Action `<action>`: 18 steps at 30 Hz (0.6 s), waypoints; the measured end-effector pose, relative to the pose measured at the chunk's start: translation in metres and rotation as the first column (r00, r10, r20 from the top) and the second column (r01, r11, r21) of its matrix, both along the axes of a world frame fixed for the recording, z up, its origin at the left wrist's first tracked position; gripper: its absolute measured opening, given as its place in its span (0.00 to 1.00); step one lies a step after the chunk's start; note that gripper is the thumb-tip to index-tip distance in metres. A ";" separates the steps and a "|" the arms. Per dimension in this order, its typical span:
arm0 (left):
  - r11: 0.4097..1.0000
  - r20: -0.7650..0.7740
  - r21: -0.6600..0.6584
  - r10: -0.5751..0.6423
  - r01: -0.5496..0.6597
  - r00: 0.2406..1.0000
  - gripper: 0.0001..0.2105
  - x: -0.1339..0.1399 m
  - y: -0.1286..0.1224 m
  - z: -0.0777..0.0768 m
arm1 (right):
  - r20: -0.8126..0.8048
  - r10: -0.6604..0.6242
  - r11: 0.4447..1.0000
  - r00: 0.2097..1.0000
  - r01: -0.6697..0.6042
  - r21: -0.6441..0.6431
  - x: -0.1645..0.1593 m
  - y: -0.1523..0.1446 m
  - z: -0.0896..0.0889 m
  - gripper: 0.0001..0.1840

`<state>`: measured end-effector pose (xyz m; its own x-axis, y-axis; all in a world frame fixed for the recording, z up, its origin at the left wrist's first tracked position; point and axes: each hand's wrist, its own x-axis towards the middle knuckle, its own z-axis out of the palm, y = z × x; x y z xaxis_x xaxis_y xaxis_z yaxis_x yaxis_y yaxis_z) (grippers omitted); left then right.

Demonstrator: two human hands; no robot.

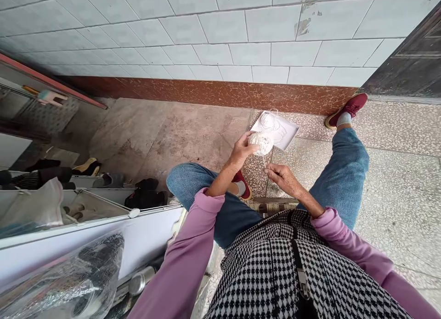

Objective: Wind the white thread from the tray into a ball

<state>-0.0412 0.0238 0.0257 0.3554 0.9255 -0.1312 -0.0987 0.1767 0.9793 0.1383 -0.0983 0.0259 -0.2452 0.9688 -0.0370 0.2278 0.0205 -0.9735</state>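
My left hand [244, 150] is closed around a ball of white yarn [262, 144], held in front of my knees. Just below and to the right of it, my right hand [281, 177] pinches a strand of yarn [264, 161] that runs down from the ball. Beyond the ball, a shallow white box [291, 134] lies on the floor. Inside it rests a looser heap of white yarn [268, 121], with thin loops spread beside it. The ball covers the box's near left part.
A tiled wall [220, 29] with a brown skirting [206, 93] stands ahead. To the left is a rack [151, 227] with several shoes [146, 195] and a clear plastic bag [37, 208]. A dark door [406, 61] is at the far right.
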 end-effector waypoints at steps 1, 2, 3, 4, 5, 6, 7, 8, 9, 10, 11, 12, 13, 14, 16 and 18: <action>0.997 -0.113 0.070 -0.002 0.010 0.994 0.35 0.000 0.000 -0.002 | 0.009 0.034 0.999 0.999 -0.034 0.013 0.003 -0.003 0.006 0.31; 0.991 -0.221 0.129 -0.011 0.040 0.975 0.35 -0.001 -0.001 -0.003 | 0.011 0.048 0.998 0.999 -0.048 0.031 0.008 -0.003 0.013 0.30; 0.983 -0.306 0.161 -0.034 0.087 0.951 0.35 -0.001 -0.003 -0.002 | 0.010 0.037 0.998 0.999 -0.038 0.054 0.015 -0.001 0.020 0.29; 0.977 -0.359 0.160 -0.077 0.143 0.930 0.34 -0.001 -0.004 -0.001 | 0.007 0.009 0.997 1.000 -0.009 0.077 0.025 0.004 0.026 0.29; 0.969 -0.379 0.133 -0.146 0.210 0.914 0.34 -0.001 -0.006 0.002 | 0.003 -0.031 0.995 1.000 0.030 0.100 0.035 0.010 0.030 0.29; 0.955 -0.367 0.093 -0.231 0.282 0.901 0.34 -0.001 -0.008 0.005 | 0.001 -0.073 0.990 0.997 0.072 0.117 0.046 0.017 0.033 0.29; 0.934 -0.332 0.054 -0.318 0.354 0.888 0.33 0.000 -0.009 0.009 | -0.005 -0.106 0.986 0.994 0.106 0.126 0.055 0.025 0.034 0.29; 0.909 -0.282 0.021 -0.394 0.416 0.875 0.32 0.000 -0.011 0.013 | -0.017 -0.128 0.984 0.992 0.129 0.126 0.063 0.032 0.033 0.30; 0.885 -0.227 -0.005 -0.455 0.466 0.861 0.30 0.001 -0.012 0.016 | -0.036 -0.140 0.983 0.990 0.143 0.117 0.069 0.038 0.030 0.31; 0.865 -0.166 -0.027 -0.498 0.501 0.851 0.29 0.002 -0.013 0.018 | -0.062 -0.144 0.983 0.988 0.150 0.102 0.072 0.042 0.025 0.32; 0.851 -0.100 -0.050 -0.526 0.523 0.845 0.28 0.002 -0.014 0.019 | -0.093 -0.149 0.984 0.984 0.157 0.083 0.072 0.045 0.019 0.33; 0.844 -0.027 -0.081 -0.533 0.530 0.846 0.28 0.003 -0.015 0.018 | -0.123 -0.161 0.984 0.979 0.170 0.061 0.070 0.046 0.012 0.33; 0.843 0.046 -0.118 -0.523 0.525 0.851 0.28 0.003 -0.015 0.017 | -0.151 -0.182 0.981 0.972 0.190 0.037 0.066 0.045 0.005 0.34; 0.847 0.115 -0.157 -0.495 0.508 0.861 0.29 0.002 -0.016 0.014 | -0.173 -0.208 0.977 0.963 0.213 0.011 0.061 0.043 -0.003 0.35; 0.867 0.231 -0.227 -0.394 0.443 0.890 0.32 0.001 -0.017 0.009 | -0.195 -0.252 0.968 0.948 0.249 -0.040 0.047 0.036 -0.014 0.37; 0.886 0.302 -0.262 -0.301 0.383 0.904 0.33 0.000 -0.017 0.006 | -0.193 -0.265 0.964 0.945 0.257 -0.068 0.034 0.030 -0.021 0.39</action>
<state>-0.0408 0.0069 0.0322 0.7005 0.6664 -0.2553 -0.2066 0.5318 0.8213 0.1727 -0.0687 0.0045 0.0093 0.9985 -0.0548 0.0214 -0.0550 -0.9983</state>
